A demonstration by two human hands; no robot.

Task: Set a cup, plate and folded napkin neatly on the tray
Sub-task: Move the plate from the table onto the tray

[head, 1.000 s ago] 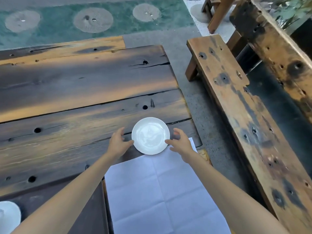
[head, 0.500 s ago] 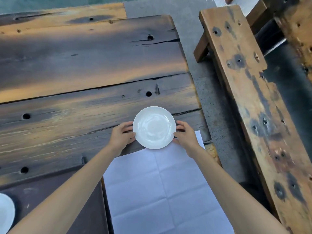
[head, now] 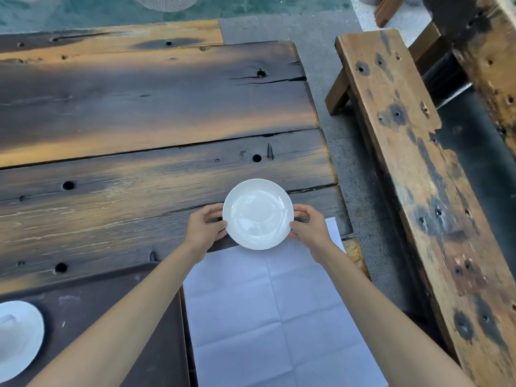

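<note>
A small white plate (head: 258, 214) is held by its rim between both hands, over the near right part of the wooden table (head: 139, 113). My left hand (head: 205, 227) grips its left edge and my right hand (head: 310, 229) grips its right edge. A white unfolded napkin (head: 273, 311) with crease lines lies flat just below the plate, under my forearms. The dark brown tray (head: 111, 311) sits at the lower left. On the tray's left end stands a white cup (head: 16, 336), cut off by the frame edge.
A weathered wooden bench (head: 418, 174) runs along the right side of the table, with a gap of grey pavement between them. Another wooden piece (head: 485, 46) stands at the far right. The table's right edge is close to the plate.
Both hands closed in from beside the plate onto its rim and now grip it. The head view shifted, so the tray and cup show more at lower left.
</note>
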